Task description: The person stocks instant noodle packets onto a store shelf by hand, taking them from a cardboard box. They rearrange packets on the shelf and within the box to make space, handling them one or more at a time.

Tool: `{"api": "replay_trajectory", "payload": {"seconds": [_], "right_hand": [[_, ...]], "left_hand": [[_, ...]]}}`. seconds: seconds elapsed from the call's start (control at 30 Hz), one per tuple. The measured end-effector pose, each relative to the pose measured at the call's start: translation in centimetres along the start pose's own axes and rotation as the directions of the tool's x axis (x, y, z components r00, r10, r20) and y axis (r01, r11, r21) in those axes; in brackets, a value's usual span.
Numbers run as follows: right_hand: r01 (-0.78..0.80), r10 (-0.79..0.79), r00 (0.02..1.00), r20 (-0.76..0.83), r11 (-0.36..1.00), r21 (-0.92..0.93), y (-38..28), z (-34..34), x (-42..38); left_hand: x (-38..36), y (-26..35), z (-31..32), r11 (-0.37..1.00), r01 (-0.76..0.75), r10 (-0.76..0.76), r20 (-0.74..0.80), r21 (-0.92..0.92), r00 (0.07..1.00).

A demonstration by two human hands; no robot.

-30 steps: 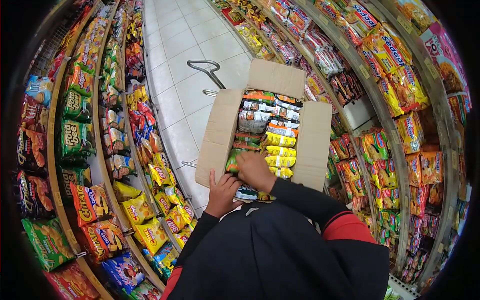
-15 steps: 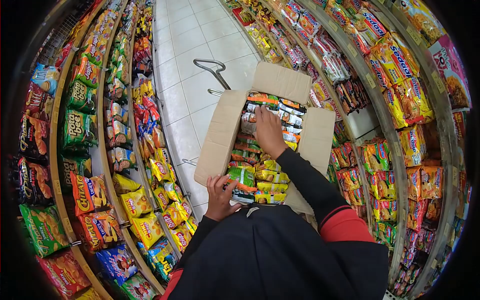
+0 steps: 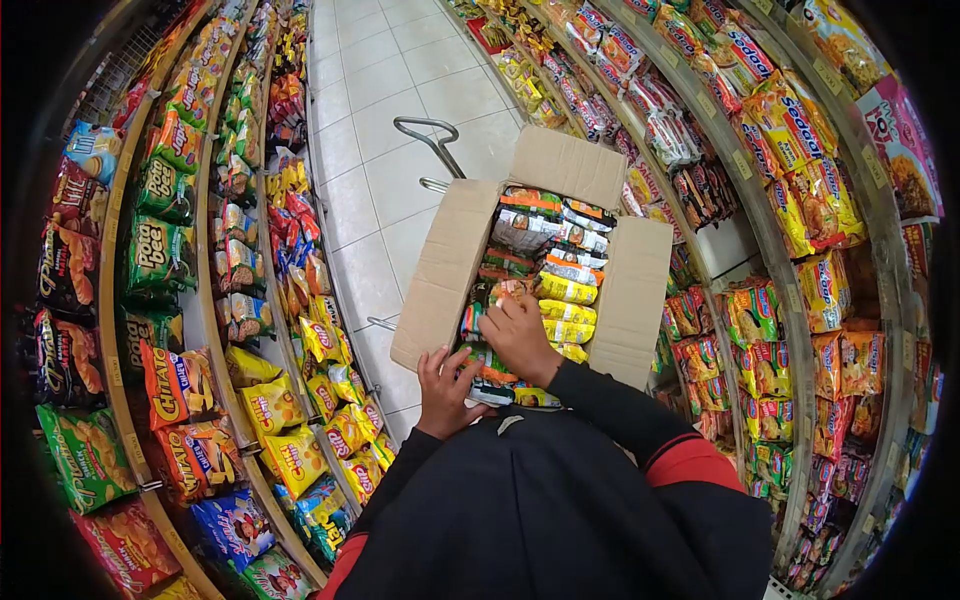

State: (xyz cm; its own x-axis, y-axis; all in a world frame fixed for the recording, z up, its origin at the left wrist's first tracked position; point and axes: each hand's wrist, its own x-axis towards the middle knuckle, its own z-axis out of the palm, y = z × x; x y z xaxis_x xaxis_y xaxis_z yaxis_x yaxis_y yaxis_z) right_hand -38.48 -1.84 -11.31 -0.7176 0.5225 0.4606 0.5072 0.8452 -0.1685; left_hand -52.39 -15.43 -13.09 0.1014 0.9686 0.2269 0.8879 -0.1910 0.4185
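An open cardboard box (image 3: 435, 275) stands before me, filled with rows of packets that look like instant noodles. My left hand (image 3: 447, 392) rests at the box's near left corner, fingers spread over its edge beside the packets. Inside the box, my right hand (image 3: 520, 340) has its fingers bent together on an orange-and-green noodle packet (image 3: 512, 290) in the left row; its fingertips are partly hidden. A silvery packet (image 3: 522, 232) lies flat near the far end. Yellow packets (image 3: 568, 290) fill part of the right row.
Shelves of snack bags (image 3: 160, 255) line the left side, and shelves of noodle packs (image 3: 770, 340) line the right. A bent metal handle (image 3: 428, 135) sticks out beyond the box. White floor tiles (image 3: 400, 80) run up the aisle.
My right hand has moved from the silvery packet at the far end back toward me, onto the left row. The silvery packet now shows uncovered. My left hand has barely moved.
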Motion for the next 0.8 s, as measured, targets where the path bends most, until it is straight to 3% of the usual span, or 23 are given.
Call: {"api": "replay_trajectory", "payload": {"seconds": [0.07,0.13,0.2,0.27,0.3,0.33,0.4,0.47,0.5,0.6,0.73,0.8], "right_hand": [[0.02,-0.02,1.0,-0.016,0.999,0.029,-0.3,-2.3,-1.7],[0.059,-0.055,0.983,-0.174,0.998,0.02,-0.7,-4.5,-3.9],[0.047,-0.048,0.975,-0.217,0.999,-0.012,-1.3,-6.7,-5.9],[0.02,-0.031,0.964,-0.264,0.999,-0.047,-2.2,-8.8,-7.5],[0.016,-0.032,0.957,-0.289,0.998,-0.058,-2.9,-9.9,-8.1],[0.01,-0.032,0.949,-0.313,0.997,-0.072,-3.5,-10.9,-8.9],[-0.062,0.013,0.926,-0.377,0.991,-0.119,-5.0,-11.6,-10.3],[-0.14,0.06,0.9,-0.433,0.978,-0.155,-6.7,-12.2,-12.0],[-0.176,0.103,0.91,-0.4,0.973,-0.15,-7.5,-13.1,-12.9],[-0.269,0.179,0.876,-0.449,0.952,-0.146,-9.8,-14.2,-16.0],[-0.336,0.313,0.892,-0.328,0.942,-0.016,-12.7,-17.1,-21.2],[-0.39,0.353,0.868,-0.35,0.92,-0.039,-14.1,-18.2,-24.0]], "left_hand": [[0.6,0.6,-1.3,0.999,-0.003,0.004,0.039,-0.037,0.999],[1.1,1.2,-2.9,0.997,-0.025,0.031,0.083,-0.077,0.996],[1.4,1.5,-3.9,0.971,0.022,0.003,0.105,-0.237,0.995],[1.6,1.6,-3.8,0.962,-0.049,0.073,0.08,-0.27,0.994],[2.0,2.5,-3.9,0.79,0.025,0.021,0.068,-0.613,0.997],[2.5,3.8,-4.1,0.495,0.098,-0.032,0.095,-0.863,0.995],[3.6,7.2,-4.9,-0.009,0.295,0.07,0.294,-0.955,0.953],[3.9,10.1,-4.8,-0.002,0.457,0.101,0.454,-0.89,0.885],[3.8,11.2,-4.4,0.01,0.469,0.154,0.465,-0.883,0.872],[2.9,14.5,-2.7,-0.026,0.522,0.076,0.519,-0.852,0.851],[0.9,17.6,-1.5,-0.002,0.549,0.162,0.542,-0.836,0.825],[0.0,18.8,-0.6,0.124,0.51,0.248,0.524,-0.851,0.815]]}}
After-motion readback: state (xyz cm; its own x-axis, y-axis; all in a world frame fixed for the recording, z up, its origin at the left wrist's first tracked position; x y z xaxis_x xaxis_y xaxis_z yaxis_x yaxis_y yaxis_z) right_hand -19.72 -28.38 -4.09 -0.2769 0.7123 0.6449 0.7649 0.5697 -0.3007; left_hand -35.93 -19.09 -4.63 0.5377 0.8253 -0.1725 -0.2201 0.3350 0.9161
